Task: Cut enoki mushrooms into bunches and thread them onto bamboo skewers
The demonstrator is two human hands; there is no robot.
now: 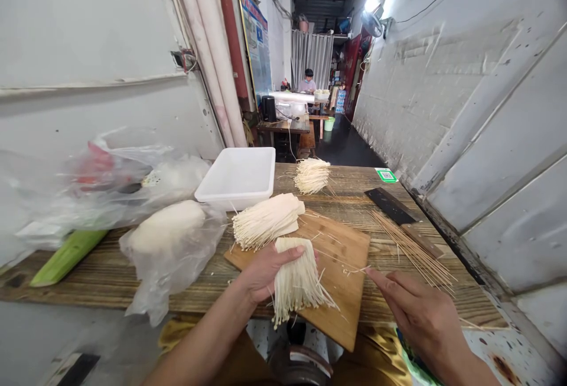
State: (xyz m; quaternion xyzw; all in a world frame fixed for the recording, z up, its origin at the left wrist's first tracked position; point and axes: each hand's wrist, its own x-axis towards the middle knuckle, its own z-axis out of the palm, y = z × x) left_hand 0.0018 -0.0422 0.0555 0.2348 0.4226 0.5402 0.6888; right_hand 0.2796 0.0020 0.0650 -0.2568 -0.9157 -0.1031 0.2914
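My left hand (266, 274) is closed around a bunch of enoki mushrooms (295, 283), thumb on top, their thin stems fanning down toward me. This bunch is over the front part of a wooden cutting board (341, 291). Just behind it lies a larger pile of enoki (266, 221) on the board. My right hand (416, 303) is at the board's right edge, fingertips pinched at a thin pale strand (354, 269). Whether that strand is a mushroom stem or a skewer, I cannot tell. Bamboo skewers (411, 250) lie loose beyond my right hand.
A cleaver (390, 206) lies at the right. Another enoki bunch (312, 175) and a white plastic tub (239, 176) are at the back. On the left are a bagged pale bundle (170, 226), plastic bags and a green vegetable (66, 259). A person (307, 82) sits far back.
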